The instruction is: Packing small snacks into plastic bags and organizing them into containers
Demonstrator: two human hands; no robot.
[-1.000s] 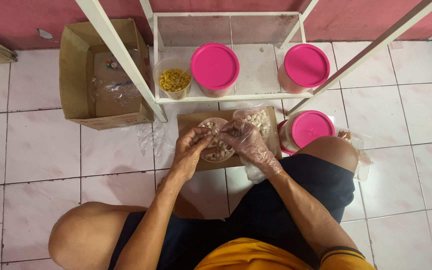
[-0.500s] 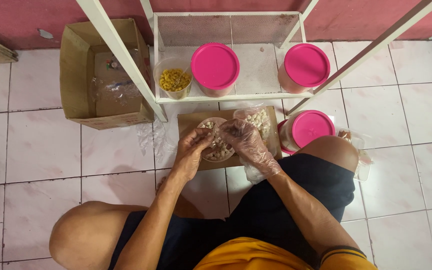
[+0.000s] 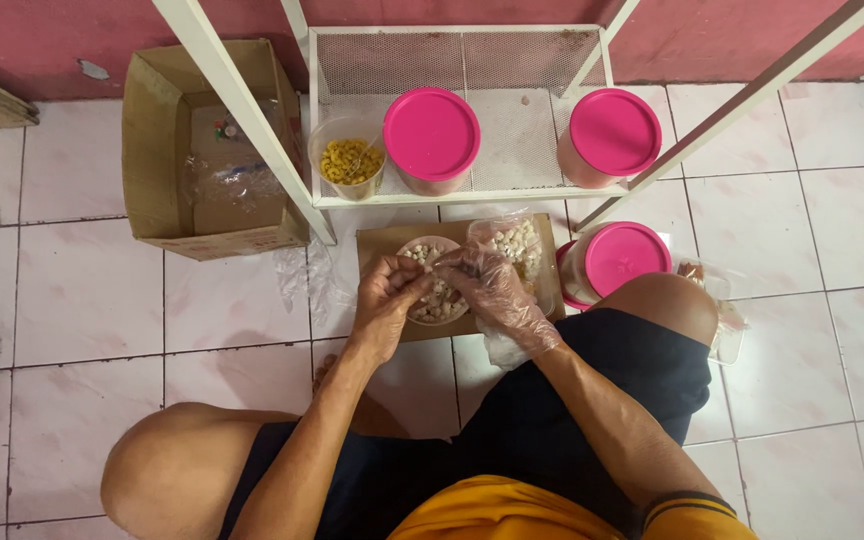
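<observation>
Clear plastic glove covers the right hand, which meets the bare left hand over a small bowl of pale pieces on a cardboard sheet. Both hands pinch something too small to identify. The bowl looks fairly full; the bag beside it also holds pieces.

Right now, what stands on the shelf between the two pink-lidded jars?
Nothing: the head view shows only bare white mesh shelf between the left jar and the right jar.
</observation>
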